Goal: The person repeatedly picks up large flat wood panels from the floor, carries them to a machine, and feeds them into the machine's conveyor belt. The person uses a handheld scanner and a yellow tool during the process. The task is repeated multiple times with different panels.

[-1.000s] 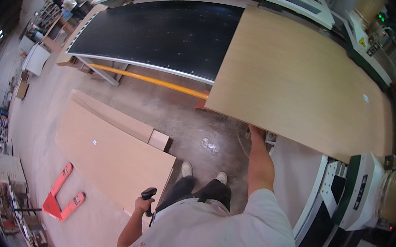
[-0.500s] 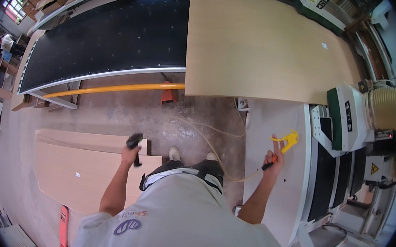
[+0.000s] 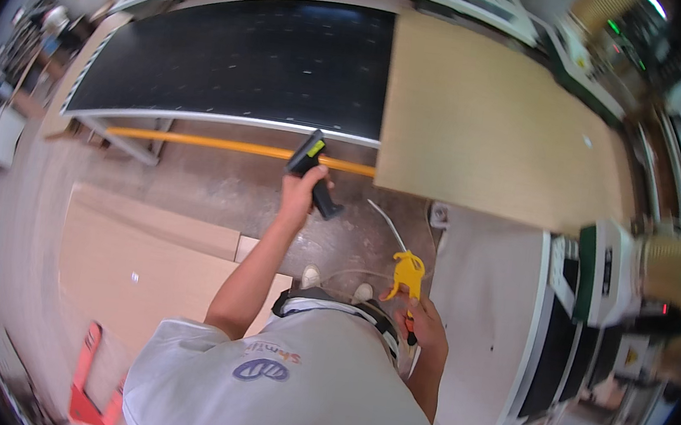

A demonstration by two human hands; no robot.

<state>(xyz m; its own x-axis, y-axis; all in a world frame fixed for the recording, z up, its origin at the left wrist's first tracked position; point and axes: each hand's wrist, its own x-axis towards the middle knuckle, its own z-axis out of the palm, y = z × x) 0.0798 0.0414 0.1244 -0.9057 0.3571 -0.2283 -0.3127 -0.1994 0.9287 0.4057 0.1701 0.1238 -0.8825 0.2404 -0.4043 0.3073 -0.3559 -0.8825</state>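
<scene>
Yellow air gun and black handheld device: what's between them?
In the head view, open space over the floor separates the yellow air gun in the right hand from the black handheld device in the left hand.

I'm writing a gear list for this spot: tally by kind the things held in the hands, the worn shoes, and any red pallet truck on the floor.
Black scanner, in the left hand: 1
Yellow air gun, in the right hand: 1
Pale shoes: 2
Red pallet truck: 1
Total: 5
</scene>
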